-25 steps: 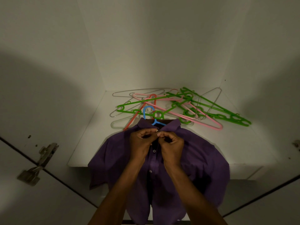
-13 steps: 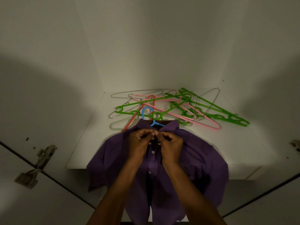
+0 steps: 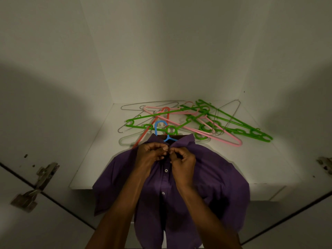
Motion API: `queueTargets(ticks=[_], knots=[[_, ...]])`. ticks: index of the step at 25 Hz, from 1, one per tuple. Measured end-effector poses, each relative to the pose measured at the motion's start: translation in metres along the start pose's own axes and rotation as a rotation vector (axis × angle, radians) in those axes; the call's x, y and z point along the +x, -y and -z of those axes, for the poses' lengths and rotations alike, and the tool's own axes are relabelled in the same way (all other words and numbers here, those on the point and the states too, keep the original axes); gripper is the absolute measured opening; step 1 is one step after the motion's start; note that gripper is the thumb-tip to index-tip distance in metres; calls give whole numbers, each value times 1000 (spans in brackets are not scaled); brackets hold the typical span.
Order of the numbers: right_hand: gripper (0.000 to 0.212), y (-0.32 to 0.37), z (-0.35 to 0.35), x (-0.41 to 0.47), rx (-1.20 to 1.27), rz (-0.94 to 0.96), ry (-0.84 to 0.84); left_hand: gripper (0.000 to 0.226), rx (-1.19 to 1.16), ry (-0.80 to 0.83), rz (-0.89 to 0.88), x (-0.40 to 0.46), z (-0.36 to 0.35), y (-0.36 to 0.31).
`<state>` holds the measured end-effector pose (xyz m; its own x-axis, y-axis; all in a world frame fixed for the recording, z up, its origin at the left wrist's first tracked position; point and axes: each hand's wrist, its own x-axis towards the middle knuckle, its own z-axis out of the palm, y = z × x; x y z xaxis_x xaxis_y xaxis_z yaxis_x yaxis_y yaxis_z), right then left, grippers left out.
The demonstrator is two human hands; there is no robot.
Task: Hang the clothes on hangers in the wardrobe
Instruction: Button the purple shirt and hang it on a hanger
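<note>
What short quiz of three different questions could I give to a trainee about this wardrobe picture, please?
1. True or false: the blue hanger is already inside the purple shirt.
2. Multiple choice: where do the left hand and the right hand grip the shirt? A) at a sleeve B) at the placket just below the collar C) at the bottom hem
3. Fill in: the loose green hangers lie on the white ____.

Key
1. True; only its hook shows above the collar.
2. B; both hands pinch the fabric there.
3. Shelf; they lie there beside pink hangers and wire hangers.
</note>
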<state>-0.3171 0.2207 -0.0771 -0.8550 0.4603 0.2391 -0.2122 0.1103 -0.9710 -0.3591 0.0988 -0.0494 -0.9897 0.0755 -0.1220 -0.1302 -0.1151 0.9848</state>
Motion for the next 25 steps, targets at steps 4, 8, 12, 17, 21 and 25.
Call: queueTargets(ticks=[4,8,12,17,21,25], knots=[[18,0,0,0,-28,52,-5,13,-55,-13,-9,-2,0,3],[16,-2,0,1,-66,81,-13,16,-15,-27,-14,-4,0,2],[16,-1,-4,0,-103,92,-45,18,-16,-40,-42,-9,-7,3],[16,1,-2,-2,-83,96,-51,23,-54,29,-39,-11,-3,2],[18,0,0,-1,-103,102,-52,22,21,37,-132,-9,-1,9],[21,1,-2,-1,-116,81,-71,14,216,-66,-310,-9,-4,20]])
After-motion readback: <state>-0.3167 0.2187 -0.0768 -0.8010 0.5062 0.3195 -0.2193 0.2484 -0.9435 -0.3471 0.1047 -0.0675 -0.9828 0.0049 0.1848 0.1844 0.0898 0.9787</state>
